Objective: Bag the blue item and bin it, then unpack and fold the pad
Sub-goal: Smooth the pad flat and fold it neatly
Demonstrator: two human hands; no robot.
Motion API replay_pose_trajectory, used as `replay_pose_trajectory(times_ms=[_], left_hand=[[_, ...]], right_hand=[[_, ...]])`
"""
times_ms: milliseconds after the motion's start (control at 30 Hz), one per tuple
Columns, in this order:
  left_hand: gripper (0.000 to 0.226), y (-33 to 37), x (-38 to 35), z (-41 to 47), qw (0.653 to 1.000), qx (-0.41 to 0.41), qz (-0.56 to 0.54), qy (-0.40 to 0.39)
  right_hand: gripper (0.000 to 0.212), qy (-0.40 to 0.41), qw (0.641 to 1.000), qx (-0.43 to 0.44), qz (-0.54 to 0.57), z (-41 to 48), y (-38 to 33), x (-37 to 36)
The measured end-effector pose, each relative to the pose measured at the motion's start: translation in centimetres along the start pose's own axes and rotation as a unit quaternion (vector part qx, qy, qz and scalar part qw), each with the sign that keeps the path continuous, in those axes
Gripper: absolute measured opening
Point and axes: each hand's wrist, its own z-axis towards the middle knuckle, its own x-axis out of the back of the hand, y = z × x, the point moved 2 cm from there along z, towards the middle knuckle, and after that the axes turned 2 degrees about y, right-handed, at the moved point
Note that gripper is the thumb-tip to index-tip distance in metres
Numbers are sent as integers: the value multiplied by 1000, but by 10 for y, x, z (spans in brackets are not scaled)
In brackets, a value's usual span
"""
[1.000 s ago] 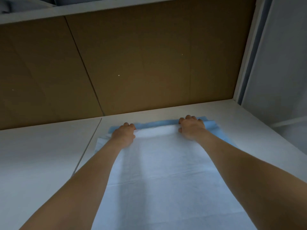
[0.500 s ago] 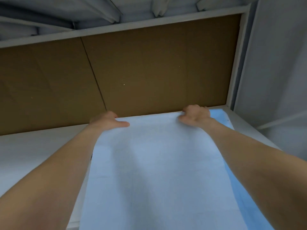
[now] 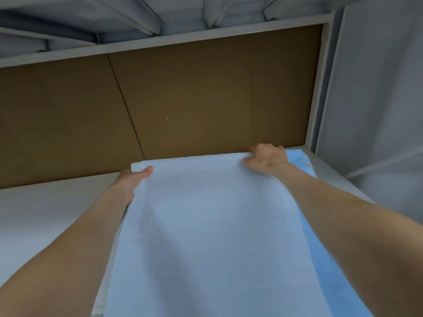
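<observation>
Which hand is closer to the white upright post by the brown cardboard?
Right. The right hand grips the pale blue pad just left of the white upright post; the left hand holds its other corner, farther left.

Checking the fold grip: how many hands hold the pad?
2. The left hand pinches the pad at its far left corner; the right hand grips its far right corner.

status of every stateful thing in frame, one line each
pad: opened out, far edge lifted off the table, white side towards the camera, blue backing showing along its right.
left hand: pinching the far left corner, thumb on top.
right hand: fingers curled round the far right corner.
</observation>
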Motion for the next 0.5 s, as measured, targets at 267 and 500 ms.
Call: replay_pose_trajectory(times_ms=[267,500], left_hand=[[49,0,6,12,998,-11,21,61],[39,-10,11,17,997,-13,29,69]], right_hand=[[86,7,990,-133,51,4,34,-5],[96,2,859,-220,462,3,66,-13]])
